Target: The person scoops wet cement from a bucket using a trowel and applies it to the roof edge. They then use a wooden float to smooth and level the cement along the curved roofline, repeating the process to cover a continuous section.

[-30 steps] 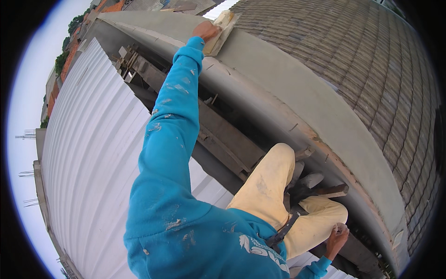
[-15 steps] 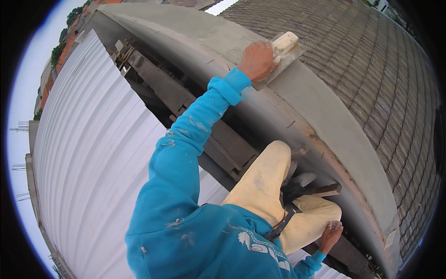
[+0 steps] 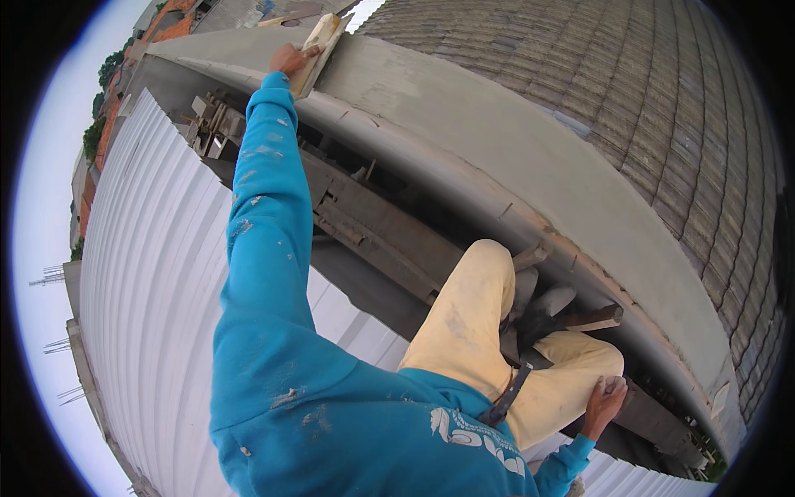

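Weathered brownish-grey roof tiles [image 3: 629, 91] are sloping away along the outer side of a long cement-coated ledge [image 3: 530, 157], which is curving through the wide fisheye view. On the opposite side of the ledge, white corrugated roofing sheets [image 3: 149, 232] are spreading out, and dark wooden planks [image 3: 381, 219] are lying between these sheets and the ledge. Past the sheets, well apart from the ledge, 3 clusters of rebar [image 3: 54, 275] are standing out against a pale sky. Beyond the ledge's far end, green trees [image 3: 108, 68] and orange roofs [image 3: 171, 25] are showing.

Toward that far end, a plastering float [image 3: 321, 61] is resting on top of the ledge, its board lying crosswise over the width. The left grip [image 3: 291, 60] is clasping the float by its pale handle, with the turquoise sleeve [image 3: 269, 199] spanning the space beside the ledge.

On the planks' side of the ledge, the person's cream trousers [image 3: 464, 302] are showing 2 bent knees. The right grip [image 3: 609, 400] is curling its fingers just beside the nearer knee, apart from the ledge; whether it is holding anything, I cannot tell. Between the knees and the ledge, a wooden stub [image 3: 595, 318] is jutting out.
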Motion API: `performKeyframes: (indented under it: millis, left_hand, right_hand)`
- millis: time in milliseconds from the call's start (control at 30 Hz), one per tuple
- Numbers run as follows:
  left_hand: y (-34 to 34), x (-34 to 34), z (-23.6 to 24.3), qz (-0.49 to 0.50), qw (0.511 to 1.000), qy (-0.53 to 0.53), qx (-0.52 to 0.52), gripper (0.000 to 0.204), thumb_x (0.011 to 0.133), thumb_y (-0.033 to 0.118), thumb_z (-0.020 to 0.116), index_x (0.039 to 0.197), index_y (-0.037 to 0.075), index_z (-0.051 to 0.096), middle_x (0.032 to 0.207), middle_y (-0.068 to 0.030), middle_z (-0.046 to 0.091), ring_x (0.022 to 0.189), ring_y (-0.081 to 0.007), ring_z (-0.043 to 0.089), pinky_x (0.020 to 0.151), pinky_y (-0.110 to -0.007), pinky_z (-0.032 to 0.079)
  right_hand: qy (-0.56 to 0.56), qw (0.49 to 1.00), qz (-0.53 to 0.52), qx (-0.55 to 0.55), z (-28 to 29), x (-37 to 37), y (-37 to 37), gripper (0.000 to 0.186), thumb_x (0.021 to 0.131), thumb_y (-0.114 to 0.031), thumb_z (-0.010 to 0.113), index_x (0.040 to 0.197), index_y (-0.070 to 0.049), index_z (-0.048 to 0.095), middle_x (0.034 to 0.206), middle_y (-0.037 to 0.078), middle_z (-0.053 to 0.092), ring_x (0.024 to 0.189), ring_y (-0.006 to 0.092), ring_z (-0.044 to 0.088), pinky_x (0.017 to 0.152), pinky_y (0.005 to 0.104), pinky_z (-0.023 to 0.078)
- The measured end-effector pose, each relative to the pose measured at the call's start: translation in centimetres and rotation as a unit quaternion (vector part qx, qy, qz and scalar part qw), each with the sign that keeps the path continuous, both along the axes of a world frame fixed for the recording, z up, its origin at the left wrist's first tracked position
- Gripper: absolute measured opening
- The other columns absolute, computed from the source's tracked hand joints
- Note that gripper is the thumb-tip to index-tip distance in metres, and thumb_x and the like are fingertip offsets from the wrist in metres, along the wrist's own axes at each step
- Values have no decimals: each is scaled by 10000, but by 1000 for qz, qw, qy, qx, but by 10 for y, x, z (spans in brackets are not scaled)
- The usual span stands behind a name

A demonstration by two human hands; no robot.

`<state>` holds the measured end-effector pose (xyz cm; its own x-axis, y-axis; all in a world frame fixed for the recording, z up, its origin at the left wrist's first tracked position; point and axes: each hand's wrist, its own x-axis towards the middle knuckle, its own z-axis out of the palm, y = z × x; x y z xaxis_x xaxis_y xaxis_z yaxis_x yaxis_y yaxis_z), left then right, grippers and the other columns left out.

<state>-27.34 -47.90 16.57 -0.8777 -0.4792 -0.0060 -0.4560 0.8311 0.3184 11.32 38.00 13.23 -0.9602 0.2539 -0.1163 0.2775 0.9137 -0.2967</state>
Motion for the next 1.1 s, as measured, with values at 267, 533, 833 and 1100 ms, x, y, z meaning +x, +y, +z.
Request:
performKeyframes:
  millis: [267,533,833,1100]
  left_hand:
    - [103,16,15,-97,993,-14,-69,685,795,664,642,1055,38,736,820,-204,710,745,-328,695,752,-434,519]
    - [189,48,16,-125,989,16,-73,671,796,626,661,1027,0,730,835,-229,702,761,-361,683,740,-448,514]
    - [385,78,23,-163,981,82,-61,546,764,501,743,844,-38,699,801,-224,670,777,-366,666,701,-458,521]
    - [698,152,-22,-326,923,200,43,344,772,219,703,955,-67,644,1002,-204,591,956,-325,586,771,-408,501]
  right_hand:
    - [-7,998,-2,-57,3,-5,2,205,823,-130,613,803,-19,442,764,121,386,713,307,415,669,420,366]
    - [63,996,-2,-59,-8,3,8,239,828,-141,649,785,-24,446,745,94,382,678,261,390,639,393,354]
    - [65,990,-74,-98,-7,5,3,257,825,-195,682,795,-19,497,774,104,418,707,287,436,665,411,381]
    - [81,987,-103,-98,-11,1,-2,287,824,-238,710,797,-27,517,782,94,448,709,271,463,673,404,405]
